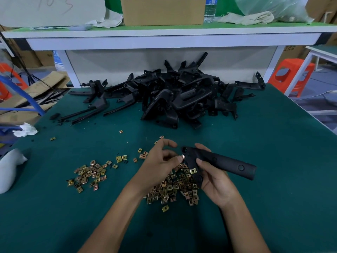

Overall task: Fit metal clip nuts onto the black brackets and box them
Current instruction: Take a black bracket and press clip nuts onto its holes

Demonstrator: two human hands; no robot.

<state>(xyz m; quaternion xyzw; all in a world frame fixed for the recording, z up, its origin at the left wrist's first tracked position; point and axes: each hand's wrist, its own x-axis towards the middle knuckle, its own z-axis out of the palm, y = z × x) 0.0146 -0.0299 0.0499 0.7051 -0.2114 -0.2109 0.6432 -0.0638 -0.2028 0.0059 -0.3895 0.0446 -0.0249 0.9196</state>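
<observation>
My right hand point(213, 172) grips a long black bracket point(228, 164) near its left end, held just above the table. One brass clip nut point(193, 170) sits on the bracket's lower edge. My left hand point(160, 161) pinches another clip nut point(182, 157) between thumb and fingers, pressed against the bracket's left edge. Below both hands lies a heap of loose clip nuts point(173, 189), with a smaller scatter of clip nuts point(89, 173) to the left. A big pile of black brackets point(173, 95) fills the back of the green table point(255, 198).
A cardboard box point(162, 10) stands on the upper shelf beside a water bottle point(210, 9) and cloths. White rags point(25, 129) and a white bag point(9, 168) lie at the table's left edge. An orange stool point(290, 75) stands at the right, off the table.
</observation>
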